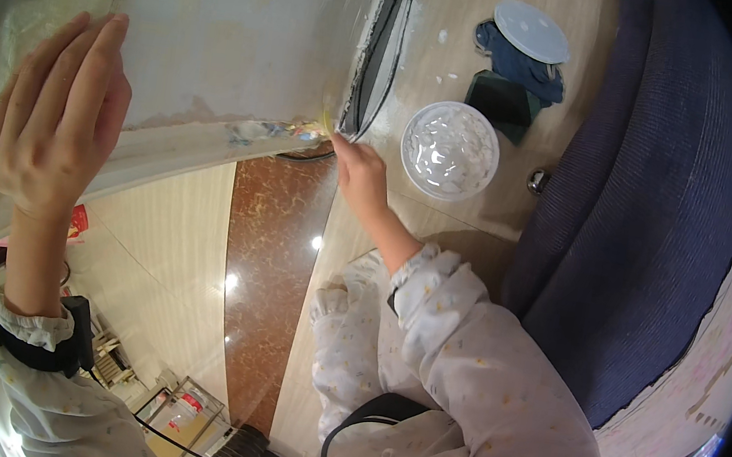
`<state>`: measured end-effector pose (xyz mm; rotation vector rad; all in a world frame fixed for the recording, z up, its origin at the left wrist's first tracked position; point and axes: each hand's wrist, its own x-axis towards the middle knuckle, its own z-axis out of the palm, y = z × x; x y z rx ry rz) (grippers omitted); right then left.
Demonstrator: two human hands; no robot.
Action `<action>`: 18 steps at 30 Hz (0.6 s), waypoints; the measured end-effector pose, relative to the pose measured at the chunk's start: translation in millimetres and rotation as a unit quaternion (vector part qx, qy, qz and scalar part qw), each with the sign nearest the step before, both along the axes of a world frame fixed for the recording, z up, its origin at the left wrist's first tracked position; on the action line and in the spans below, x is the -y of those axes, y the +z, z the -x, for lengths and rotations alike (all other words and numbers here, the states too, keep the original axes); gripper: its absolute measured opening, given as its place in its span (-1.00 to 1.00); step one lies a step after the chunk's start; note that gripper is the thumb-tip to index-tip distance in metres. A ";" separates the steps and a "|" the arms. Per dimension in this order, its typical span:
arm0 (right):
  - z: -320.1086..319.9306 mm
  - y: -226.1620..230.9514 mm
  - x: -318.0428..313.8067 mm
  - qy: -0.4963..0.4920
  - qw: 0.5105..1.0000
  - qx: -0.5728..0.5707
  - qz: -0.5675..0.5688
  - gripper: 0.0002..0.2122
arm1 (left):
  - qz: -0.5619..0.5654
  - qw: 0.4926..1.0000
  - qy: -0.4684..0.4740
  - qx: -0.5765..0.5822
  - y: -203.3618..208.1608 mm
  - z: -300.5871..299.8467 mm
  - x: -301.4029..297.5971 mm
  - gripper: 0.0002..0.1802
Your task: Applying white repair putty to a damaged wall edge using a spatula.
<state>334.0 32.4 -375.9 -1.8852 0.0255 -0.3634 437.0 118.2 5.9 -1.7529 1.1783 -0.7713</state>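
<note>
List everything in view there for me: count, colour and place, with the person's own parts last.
Tub of glossy paste: one, white, on the floor
Lid: one, whitish, overlapping the cloth
Cloth: one, dark blue, beyond the tub
Flat-sided object: one, dark green, beside the tub
Sofa: one, navy, right
Wall: one, off-white, upper left
Cable: one, black, along the wall's edge
Floor strip: one, reddish-brown, centre
Small clutter: uncountable, mixed colours, lower left
Sleeves: two, white, patterned, lower edge
Left hand: one, bare, over the wall
Right hand: one, bare, at the wall's corner
</note>
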 end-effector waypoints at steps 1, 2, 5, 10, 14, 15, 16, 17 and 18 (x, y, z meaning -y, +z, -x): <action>12.0 0.1 1.7 -0.030 0.999 0.024 -0.024 -0.69 | -0.002 1.000 0.001 0.001 -0.5 -1.0 0.1 -0.80; 17.7 -1.3 4.8 -0.060 0.996 0.049 -0.049 -0.66 | -0.001 1.000 0.001 0.000 -1.6 -1.6 0.6 -0.80; 1.2 3.0 26.4 -0.174 0.985 -0.009 -0.010 -0.69 | 0.004 1.000 -0.001 -0.002 -0.7 -0.9 -0.1 -0.80; -104.9 12.5 46.0 -0.257 0.966 0.006 0.001 -0.78 | -0.002 1.000 0.006 -0.019 -1.1 0.6 1.6 -0.79; -151.8 16.3 42.6 -0.202 0.976 -0.074 0.024 -0.79 | -0.015 1.000 0.008 -0.024 1.5 1.0 -0.4 -0.78; -149.3 15.6 38.7 -0.203 0.976 -0.075 0.026 -0.79 | -0.018 0.999 0.002 -0.028 1.3 0.9 0.0 -0.78; -141.9 16.7 28.9 -0.167 0.983 -0.065 0.033 -0.79 | -0.024 0.999 0.001 -0.032 1.0 0.5 -1.9 -0.78; -133.1 15.6 21.6 -0.131 0.989 -0.055 0.041 -0.79 | -0.026 0.999 0.002 -0.031 2.2 0.1 -2.6 -0.78; -118.2 12.8 17.2 -0.129 0.990 -0.044 0.031 -0.78 | -0.026 0.999 0.001 -0.035 2.5 -0.1 -2.3 -0.79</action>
